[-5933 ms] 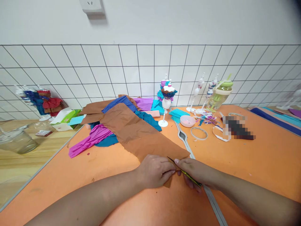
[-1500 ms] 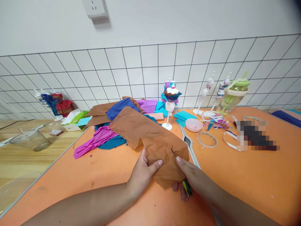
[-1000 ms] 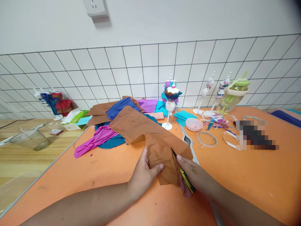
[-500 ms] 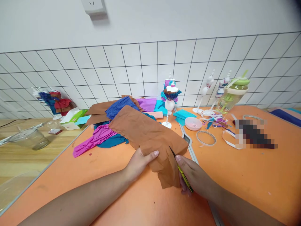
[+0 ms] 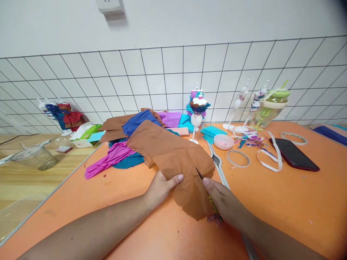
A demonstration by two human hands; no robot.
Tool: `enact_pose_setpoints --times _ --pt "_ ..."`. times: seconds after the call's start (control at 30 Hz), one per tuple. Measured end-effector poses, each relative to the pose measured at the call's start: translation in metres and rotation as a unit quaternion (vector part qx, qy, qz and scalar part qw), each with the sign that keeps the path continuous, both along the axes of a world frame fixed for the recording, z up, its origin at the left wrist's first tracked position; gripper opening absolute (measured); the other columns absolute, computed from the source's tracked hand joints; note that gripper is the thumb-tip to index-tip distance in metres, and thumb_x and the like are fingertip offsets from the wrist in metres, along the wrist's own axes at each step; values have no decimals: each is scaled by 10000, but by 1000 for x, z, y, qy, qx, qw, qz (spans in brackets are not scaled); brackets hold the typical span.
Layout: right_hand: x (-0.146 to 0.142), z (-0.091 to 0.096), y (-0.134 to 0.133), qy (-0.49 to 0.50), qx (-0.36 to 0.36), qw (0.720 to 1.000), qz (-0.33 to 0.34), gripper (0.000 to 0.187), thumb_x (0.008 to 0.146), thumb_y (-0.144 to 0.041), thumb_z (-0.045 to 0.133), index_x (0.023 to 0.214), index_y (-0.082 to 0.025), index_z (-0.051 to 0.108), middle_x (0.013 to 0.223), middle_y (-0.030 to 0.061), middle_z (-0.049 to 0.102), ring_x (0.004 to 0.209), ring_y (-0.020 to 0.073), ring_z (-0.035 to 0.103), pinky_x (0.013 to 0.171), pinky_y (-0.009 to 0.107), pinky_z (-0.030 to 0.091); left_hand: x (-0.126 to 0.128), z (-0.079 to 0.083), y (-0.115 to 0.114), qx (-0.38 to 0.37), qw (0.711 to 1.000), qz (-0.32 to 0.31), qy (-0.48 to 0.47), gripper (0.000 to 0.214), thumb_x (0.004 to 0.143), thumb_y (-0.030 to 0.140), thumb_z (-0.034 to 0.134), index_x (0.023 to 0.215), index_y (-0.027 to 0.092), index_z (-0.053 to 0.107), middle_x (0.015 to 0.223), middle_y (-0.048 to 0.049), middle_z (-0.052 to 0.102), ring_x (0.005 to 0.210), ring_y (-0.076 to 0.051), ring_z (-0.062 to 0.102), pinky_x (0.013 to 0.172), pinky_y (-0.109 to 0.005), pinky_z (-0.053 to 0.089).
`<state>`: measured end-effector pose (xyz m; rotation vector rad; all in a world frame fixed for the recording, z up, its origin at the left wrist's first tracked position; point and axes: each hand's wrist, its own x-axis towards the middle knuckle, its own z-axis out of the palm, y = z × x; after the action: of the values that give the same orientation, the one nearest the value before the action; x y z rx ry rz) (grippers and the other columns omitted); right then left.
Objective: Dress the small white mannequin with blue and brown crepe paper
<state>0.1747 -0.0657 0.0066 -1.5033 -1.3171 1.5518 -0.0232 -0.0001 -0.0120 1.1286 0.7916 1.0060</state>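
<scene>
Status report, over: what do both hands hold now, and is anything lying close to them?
Left hand pinching brown paper. Right hand shut on scissors, blades into paper edge. Tape ring and phone beside, apart from hands.

Your left hand (image 5: 159, 185) pinches brown crepe paper (image 5: 173, 159) on the orange table (image 5: 298, 202) while your right hand (image 5: 223, 204) works scissors (image 5: 207, 193) into its edge.

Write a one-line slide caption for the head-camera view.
Left hand pinches brown crepe paper while right hand cuts it with scissors on an orange table.
</scene>
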Motion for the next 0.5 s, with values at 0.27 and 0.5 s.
enact_pose_setpoints --times 0.27,0.5 --pt "-2 8 -1 -2 7 1000 -2 557 860 -759 325 769 -231 480 486 -32 517 392 134 512 337 228 398 1 1 0 -11 1000 9 -2 434 744 339 780 1121 163 658 1242 -140 666 1139 -330 625 966 -464 505" --pt "-1 5 -1 -1 15 1000 14 551 883 -739 297 747 -233 466 451 -34 519 384 143 519 342 236 395 1 0 -1 -9 1000 3 -13 425 744 334 780 1121 173 666 1240 -137 668 1158 -339 616 982 -475 496"
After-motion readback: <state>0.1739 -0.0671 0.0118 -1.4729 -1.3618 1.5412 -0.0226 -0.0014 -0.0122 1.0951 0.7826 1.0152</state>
